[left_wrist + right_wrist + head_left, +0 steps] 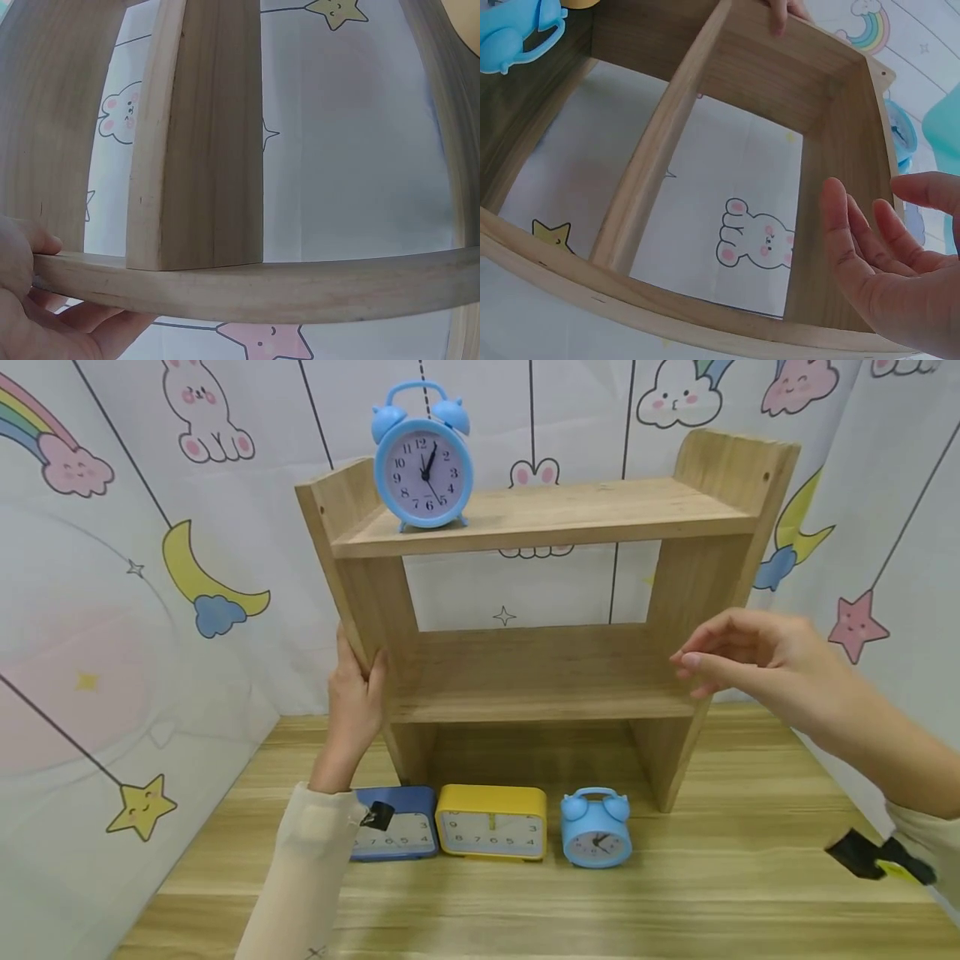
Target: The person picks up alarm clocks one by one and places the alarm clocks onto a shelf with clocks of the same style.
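Note:
A wooden shelf (543,672) with two boards stands on the table. My left hand (356,702) grips the edge of its left side panel, thumb on one face and fingers on the other; the left wrist view shows this panel (300,289) in the grasp. Near the right side panel my right hand (780,668) hovers with loosely bent fingers and nothing in them; the right wrist view shows the palm (900,300) in front of the shelf. On the top board, at its left end, stands a light blue twin-bell alarm clock (423,485).
In front of the shelf's foot stand a dark blue rectangular clock (397,839), partly behind the left sleeve, a yellow rectangular clock (491,835) and a smaller light blue twin-bell alarm clock (596,839). Printed cloth (450,593) hangs behind and at both sides.

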Motion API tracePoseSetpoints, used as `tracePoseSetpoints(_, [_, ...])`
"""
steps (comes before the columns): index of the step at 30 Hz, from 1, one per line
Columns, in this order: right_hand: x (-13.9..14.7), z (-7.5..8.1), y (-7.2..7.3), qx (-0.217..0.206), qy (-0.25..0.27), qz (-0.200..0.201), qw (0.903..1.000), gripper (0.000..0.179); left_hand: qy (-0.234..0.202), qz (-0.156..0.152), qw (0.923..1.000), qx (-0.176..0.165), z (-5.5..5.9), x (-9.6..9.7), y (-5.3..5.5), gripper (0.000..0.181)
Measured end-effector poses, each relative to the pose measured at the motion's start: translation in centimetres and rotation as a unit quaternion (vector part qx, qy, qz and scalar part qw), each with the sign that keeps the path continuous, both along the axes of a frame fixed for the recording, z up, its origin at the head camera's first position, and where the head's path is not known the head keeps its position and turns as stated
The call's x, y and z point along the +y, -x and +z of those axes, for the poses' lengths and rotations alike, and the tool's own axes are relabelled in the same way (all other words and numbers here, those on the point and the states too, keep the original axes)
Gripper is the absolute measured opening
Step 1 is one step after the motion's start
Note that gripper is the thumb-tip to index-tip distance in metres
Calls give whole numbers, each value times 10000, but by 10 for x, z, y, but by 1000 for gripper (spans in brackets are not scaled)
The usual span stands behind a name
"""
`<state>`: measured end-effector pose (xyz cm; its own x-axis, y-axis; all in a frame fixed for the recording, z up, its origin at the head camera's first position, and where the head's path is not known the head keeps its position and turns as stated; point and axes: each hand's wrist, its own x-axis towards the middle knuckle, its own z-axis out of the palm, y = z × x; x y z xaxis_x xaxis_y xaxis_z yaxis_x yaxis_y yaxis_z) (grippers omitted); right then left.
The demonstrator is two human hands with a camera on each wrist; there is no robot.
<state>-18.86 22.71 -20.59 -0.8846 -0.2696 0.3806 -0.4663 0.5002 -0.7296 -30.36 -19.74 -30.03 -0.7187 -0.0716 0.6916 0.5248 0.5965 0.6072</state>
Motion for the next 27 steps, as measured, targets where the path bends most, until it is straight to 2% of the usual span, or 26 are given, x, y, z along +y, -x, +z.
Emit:
tracePoseSetpoints(9, [0,-20,-9,69,-200,30,9998,13,-3,15,10000,1,0,0,-1,62])
tracePoseSetpoints(15, [-2,-34,-14,-32,-181,1,9998,12,8,3,10000,65,0,0,0,62])
tracePoseSetpoints(27, [-8,-61,-25,-82,-95,185,9997,10,-29,-86,9999,-75,1,0,0,63])
